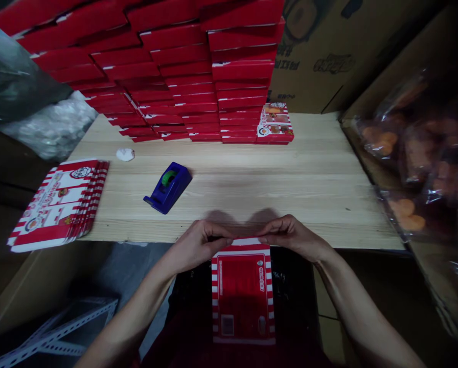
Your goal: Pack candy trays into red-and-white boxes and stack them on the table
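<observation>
Between my hands hangs a red and white striped flat carton (pixel 244 296), with printing and a barcode on the side facing me. My left hand (pixel 202 245) pinches its upper left corner, fingers pressed together. The upper right corner is pinched by my right hand (pixel 290 236). The carton's top edge is at the front edge of the wooden table (pixel 229 189), and the rest hangs down over my lap. A blue tape dispenser (pixel 169 188) with a green roll rests on the tabletop, beyond my left hand.
Red boxes (pixel 183 76) rise in tall stacks at the back. A fanned pile of flat cartons (pixel 60 204) lies at the left edge, near a small white object (pixel 125 154). On the right, a cardboard box holds clear bags of orange pieces (pixel 407 214). A metal frame (pixel 60 332) stands below left.
</observation>
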### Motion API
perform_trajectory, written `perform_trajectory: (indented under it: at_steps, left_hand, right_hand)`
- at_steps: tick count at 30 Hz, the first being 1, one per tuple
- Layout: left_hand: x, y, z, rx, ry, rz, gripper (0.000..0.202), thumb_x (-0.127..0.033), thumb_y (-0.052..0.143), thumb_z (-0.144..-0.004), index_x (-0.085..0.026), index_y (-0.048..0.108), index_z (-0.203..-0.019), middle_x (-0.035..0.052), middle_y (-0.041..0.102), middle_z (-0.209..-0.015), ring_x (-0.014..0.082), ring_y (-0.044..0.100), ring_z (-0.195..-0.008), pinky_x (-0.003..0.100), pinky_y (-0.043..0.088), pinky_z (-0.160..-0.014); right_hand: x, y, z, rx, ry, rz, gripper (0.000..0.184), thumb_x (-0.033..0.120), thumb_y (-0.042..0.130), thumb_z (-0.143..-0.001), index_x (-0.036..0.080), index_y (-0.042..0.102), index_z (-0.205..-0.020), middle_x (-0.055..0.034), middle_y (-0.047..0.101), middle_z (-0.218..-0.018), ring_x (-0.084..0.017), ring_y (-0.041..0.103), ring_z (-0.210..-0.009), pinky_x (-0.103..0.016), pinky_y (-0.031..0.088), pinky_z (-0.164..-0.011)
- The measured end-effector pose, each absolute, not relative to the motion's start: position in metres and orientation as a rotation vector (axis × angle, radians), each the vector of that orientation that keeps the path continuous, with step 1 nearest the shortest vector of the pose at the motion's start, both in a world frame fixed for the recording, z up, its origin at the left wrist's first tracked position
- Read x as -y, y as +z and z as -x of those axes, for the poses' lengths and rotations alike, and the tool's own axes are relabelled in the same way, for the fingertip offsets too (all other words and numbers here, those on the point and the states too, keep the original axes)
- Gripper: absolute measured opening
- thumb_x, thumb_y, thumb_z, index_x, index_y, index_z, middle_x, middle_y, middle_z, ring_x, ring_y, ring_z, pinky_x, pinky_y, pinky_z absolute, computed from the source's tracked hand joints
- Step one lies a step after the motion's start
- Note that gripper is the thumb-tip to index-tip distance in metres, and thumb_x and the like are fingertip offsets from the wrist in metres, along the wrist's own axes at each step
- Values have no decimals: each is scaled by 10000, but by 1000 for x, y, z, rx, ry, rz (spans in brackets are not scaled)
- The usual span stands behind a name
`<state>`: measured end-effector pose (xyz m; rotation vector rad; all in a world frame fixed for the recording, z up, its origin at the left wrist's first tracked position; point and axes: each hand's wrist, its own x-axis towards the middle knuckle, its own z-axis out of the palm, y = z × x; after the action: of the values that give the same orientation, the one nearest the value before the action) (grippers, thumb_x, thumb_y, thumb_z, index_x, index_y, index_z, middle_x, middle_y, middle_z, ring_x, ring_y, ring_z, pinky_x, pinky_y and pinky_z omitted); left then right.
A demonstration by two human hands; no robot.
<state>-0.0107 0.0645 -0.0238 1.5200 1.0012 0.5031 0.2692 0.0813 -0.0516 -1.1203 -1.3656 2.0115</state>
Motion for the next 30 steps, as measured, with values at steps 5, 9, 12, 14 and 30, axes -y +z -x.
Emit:
perform_trajectory:
  at_steps: [5, 9, 12, 14, 30]
  left_hand:
    - [-58, -15, 13, -958, 443, -1574, 280, -244, 579, -987, -259, 800, -1158, 36, 815, -1054, 221, 728, -971, 335, 567, -884]
    - [-58, -11, 10, -953, 430, -1554, 286, -272, 561, -998, -243, 797, -1157, 42, 812, -1033, 217, 720, -947, 330, 565, -867]
    - [-62, -9, 10, -928, 418, -1581, 269, -300, 567, -991, -207, 814, -1046, 29, 803, -917, 207, 697, -854, 300, 551, -782]
    - [-64, -8, 11, -945, 400, -1606, 257, -297, 576, -984, -191, 810, -985, 20, 782, -860, 187, 665, -790, 274, 520, -725]
    - [-72, -23, -11, -1084, 465, -1572, 228, -342, 674, -939, -175, 651, -787, -19, 584, -695, 125, 517, -655, 240, 370, -598]
  right_hand:
    - [-63, -49, -266, 1396, 1815, 1189, 135, 388, 813, -842, 255, 830, -858, -9, 821, -821, -156, 724, -727, -302, 568, -703]
    - [-70, -43, -275, 1476, 1915, 1121, 170, 395, 782, -869, 258, 836, -953, -21, 839, -920, -161, 746, -787, -306, 582, -755]
    - [-85, -39, -280, 1568, 2044, 1025, 166, 380, 801, -847, 245, 840, -934, -15, 842, -892, -154, 749, -760, -301, 580, -764]
    - [-91, -39, -279, 1589, 2051, 1010, 155, 370, 807, -841, 239, 842, -916, -10, 839, -854, -149, 743, -728, -296, 574, -749]
    - [-64, -45, -264, 1297, 1903, 1176, 194, 408, 802, -843, 290, 823, -996, -2, 829, -927, -177, 731, -817, -358, 574, -799]
